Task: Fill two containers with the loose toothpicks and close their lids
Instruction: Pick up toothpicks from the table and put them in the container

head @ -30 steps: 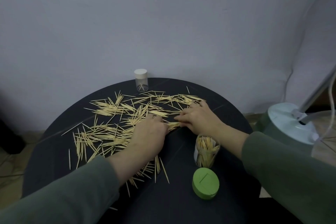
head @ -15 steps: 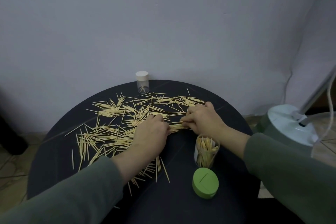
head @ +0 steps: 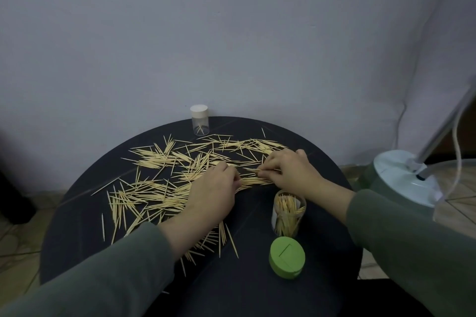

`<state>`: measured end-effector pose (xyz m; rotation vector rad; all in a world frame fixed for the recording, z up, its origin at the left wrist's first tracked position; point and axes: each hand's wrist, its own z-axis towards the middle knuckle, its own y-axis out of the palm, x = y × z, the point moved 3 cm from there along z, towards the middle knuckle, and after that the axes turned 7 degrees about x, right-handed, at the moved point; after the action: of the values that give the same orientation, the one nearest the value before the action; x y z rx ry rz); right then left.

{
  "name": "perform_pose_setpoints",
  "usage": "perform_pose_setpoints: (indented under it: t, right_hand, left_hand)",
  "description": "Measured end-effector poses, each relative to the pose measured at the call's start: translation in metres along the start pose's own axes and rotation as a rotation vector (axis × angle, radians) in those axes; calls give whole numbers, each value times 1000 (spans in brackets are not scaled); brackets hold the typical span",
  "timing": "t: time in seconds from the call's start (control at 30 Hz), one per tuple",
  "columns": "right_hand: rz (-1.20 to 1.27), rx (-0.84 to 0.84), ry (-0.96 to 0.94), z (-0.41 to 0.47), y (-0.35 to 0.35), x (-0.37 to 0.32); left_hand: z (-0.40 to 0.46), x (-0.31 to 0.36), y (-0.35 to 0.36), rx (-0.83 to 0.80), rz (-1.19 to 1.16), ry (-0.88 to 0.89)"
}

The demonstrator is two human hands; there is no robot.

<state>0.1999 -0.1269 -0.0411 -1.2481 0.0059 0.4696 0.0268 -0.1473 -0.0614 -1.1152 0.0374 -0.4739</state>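
Observation:
Loose toothpicks point(head: 159, 188) lie scattered over a round black table point(head: 77, 226). My left hand point(head: 213, 190) rests palm down on them, fingers curled against a small bundle point(head: 253, 180). My right hand point(head: 289, 170) pinches toothpicks from that same bundle at its fingertips. A clear open container point(head: 288, 212), partly filled with upright toothpicks, stands just below my right wrist. Its green lid point(head: 287, 260) lies flat on the table in front of it. A second clear container with a white lid point(head: 199, 123) stands at the table's far edge, nearly empty.
A pale wall rises right behind the table. To the right, off the table, stands a white and green lamp base point(head: 404, 180) with a metal pole and a cable. Tiled floor shows at the left and right.
Both hands have shifted slightly away from me along the bundle of toothpicks. The containers and the lid have not moved.

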Motion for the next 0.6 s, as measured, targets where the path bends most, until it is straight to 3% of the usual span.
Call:
perform_pose_setpoints:
  t: [0.23,0.47,0.6]
  right_hand:
    - [209,13,121,-3,-9,3]
    - [399,43,125,-14,-21,4]
    - [495,106,108,-21,-35,4]
  left_hand:
    - [0,4,-8,61,-186,-47]
    - [3,4,-13,37,-634,-270]
    - [2,10,-18,34,-776,-329]
